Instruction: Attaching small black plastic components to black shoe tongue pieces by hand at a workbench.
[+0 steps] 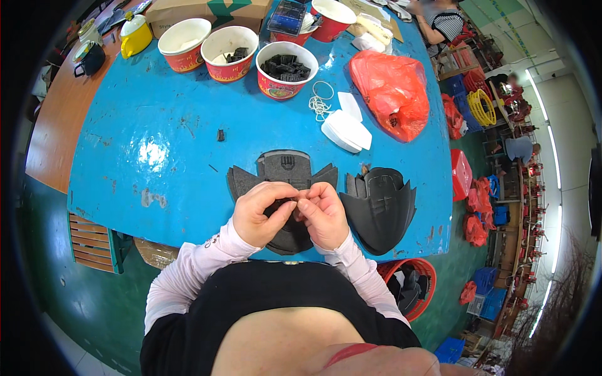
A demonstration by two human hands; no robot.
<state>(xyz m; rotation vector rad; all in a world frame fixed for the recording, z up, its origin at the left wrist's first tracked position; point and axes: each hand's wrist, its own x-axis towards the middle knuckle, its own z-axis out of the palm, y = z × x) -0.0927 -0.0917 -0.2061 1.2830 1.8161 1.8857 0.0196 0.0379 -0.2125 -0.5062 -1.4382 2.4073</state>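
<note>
My left hand (260, 213) and my right hand (322, 216) meet at the fingertips over a dark grey winged piece (283, 164) of felt-like material. Both hands are closed in a pinch. Something small and dark shows between them, but the fingers hide most of it and I cannot make out its kind. Beside my right hand lies a stack of black shaped pieces (380, 210) with pointed, notched edges. A small black piece (221, 135) lies alone farther up the table, to the left.
Red-and-white paper bowls (287, 91) line the far side, some holding small black pieces. White slips (346, 131), white string (320, 108) and a red plastic bag (395, 94) lie on the blue table (144, 194). An orange basket (433, 276) of dark pieces stands below the right edge.
</note>
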